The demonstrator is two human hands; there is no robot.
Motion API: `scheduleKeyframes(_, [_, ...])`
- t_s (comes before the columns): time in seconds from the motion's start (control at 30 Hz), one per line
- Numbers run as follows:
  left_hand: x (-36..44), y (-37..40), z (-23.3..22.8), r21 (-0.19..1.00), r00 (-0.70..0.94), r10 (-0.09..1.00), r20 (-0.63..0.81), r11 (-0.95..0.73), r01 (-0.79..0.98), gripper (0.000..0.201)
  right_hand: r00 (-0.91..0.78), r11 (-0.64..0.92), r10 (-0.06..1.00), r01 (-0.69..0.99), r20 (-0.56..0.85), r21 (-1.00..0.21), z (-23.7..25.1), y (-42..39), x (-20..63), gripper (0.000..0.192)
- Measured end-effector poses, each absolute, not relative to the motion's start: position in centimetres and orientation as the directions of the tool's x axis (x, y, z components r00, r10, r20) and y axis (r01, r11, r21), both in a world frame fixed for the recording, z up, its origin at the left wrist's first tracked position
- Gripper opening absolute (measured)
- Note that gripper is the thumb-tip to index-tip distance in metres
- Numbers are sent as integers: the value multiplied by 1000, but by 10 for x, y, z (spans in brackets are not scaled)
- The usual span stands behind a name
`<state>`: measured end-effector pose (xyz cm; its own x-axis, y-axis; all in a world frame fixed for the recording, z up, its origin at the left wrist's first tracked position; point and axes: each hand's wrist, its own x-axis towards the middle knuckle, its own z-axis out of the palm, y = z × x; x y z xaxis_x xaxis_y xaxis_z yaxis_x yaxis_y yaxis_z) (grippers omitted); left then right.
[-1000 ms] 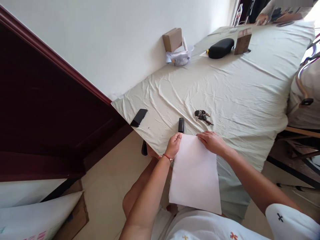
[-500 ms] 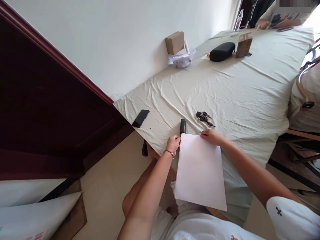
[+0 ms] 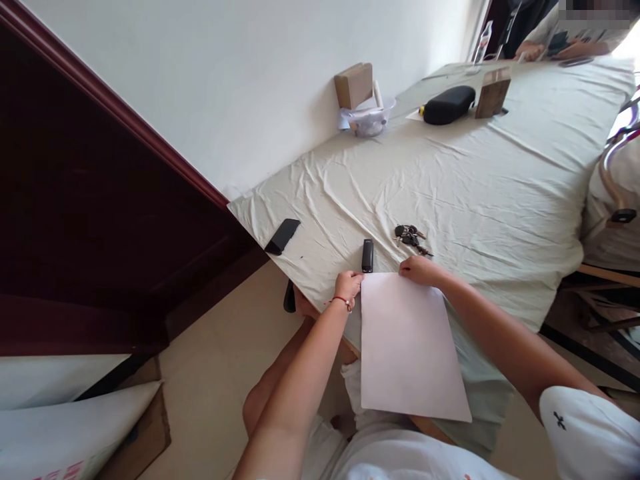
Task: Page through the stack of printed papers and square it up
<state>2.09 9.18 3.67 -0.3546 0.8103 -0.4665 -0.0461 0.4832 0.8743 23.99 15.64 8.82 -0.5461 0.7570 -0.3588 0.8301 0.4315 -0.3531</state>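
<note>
A white sheet of paper (image 3: 407, 347) lies over the near edge of a table covered with a pale cloth (image 3: 475, 180), hanging partly off toward me. My left hand (image 3: 348, 286) pinches its far left corner, and my right hand (image 3: 419, 270) holds its far right corner. A small black stapler (image 3: 367, 256) rests on the cloth just beyond my left hand. A bunch of keys (image 3: 410, 237) lies a little past my right hand.
A black phone-like object (image 3: 283, 235) lies at the table's left corner. At the far end stand a cardboard box (image 3: 354, 85), a clear bowl (image 3: 369, 119), a black case (image 3: 447, 105) and a wooden block (image 3: 493, 95). Another person's hands (image 3: 535, 50) show at the far end. A dark wooden door is at left.
The sheet has turned slightly and slid right along the table edge. My hands have moved to its far corners. The view has shifted a little.
</note>
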Motion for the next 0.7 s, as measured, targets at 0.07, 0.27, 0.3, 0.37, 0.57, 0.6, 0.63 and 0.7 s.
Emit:
scheduleKeyframes(0.07, [21,98,36,863,-359,799,-482,504,-36,20,-528,419,767,843,-365,-338,87,159,238,32])
scheduleKeyframes(0.27, [21,107,39,838,-332,786,-522,545,-27,26,-474,382,796,876,-378,-293,82,164,236,34])
scheduleKeyframes(0.3, [21,107,40,838,-330,786,-522,545,-28,25,-470,382,799,879,-376,-287,81,164,237,34])
scheduleKeyframes(0.37, [22,106,40,840,-332,787,-519,541,-32,23,-465,383,803,882,-373,-276,80,164,237,34])
scheduleKeyframes(0.57, [21,102,37,851,-333,798,-502,524,-28,24,-463,396,802,885,-377,-245,80,165,237,36])
scheduleKeyframes(0.6, [21,101,36,854,-335,801,-497,520,-24,23,-468,403,800,883,-376,-242,80,165,237,36])
scheduleKeyframes(0.63, [21,100,35,857,-340,803,-489,514,-18,22,-475,411,796,879,-375,-242,81,165,239,36])
scheduleKeyframes(0.7, [20,98,31,866,-355,809,-469,500,-4,20,-490,425,787,871,-375,-246,84,166,244,35])
